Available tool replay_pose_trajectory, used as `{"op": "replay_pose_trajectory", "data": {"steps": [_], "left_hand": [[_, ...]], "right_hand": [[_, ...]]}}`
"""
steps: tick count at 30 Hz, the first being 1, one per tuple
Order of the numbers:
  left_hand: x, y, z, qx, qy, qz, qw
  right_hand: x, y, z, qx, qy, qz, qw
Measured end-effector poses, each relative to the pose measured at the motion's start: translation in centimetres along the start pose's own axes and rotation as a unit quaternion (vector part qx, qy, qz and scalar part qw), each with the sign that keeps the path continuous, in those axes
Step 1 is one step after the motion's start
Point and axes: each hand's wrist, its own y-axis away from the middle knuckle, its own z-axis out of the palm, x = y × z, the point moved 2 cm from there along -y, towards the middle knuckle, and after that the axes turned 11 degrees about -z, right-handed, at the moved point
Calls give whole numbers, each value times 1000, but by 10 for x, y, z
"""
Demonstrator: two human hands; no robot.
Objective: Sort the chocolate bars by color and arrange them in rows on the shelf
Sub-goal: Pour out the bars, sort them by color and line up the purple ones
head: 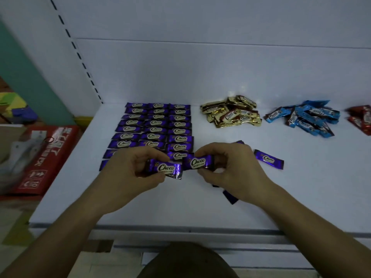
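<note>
Head view: left hand (128, 173) pinches glossy purple foil chocolate bar (166, 169), right hand (230, 169) pinches second purple bar (197, 162), above white shelf (180, 207).

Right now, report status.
Left hand grips one purple bar, right hand a second purple bar. Purple rows at left; gold pile, blue pile, red pile unsorted. Loose purple bar right of hands.

You have only one view, from the camera on your head; it looks forward and down at the white shelf (180, 207); it is close, so your left hand (128, 171) and right hand (230, 169) sit near the middle; your arms (60, 237) stretch up from the bottom corners; the back wall (200, 67) fills the top of the view.
</note>
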Motion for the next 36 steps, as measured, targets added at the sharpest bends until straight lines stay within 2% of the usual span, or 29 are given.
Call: {"op": "replay_pose_trajectory", "data": {"steps": [3, 7, 11, 14, 21, 36], "left_hand": [[-12, 6, -11, 33, -47, 8, 998], [-29, 12, -18, 112, -203, 43, 972], [-39, 13, -16, 141, -250, 96, 953], [-49, 13, -10, 155, -257, 100, 949], [-55, 10, -6, 166, -249, 131, 945], [-59, 16, -7, 109, -224, 158, 956]], "right_hand": [[-7, -2, 14, -8, 70, -16, 997], [-7, 1, 30, -18, 136, -27, 990], [-5, 4, 39, 18, 165, -25, 986], [-4, 8, 37, 44, 180, -22, 983], [-1, 9, 40, 35, 165, -37, 985], [2, 4, 43, 40, 179, -67, 981]]}}
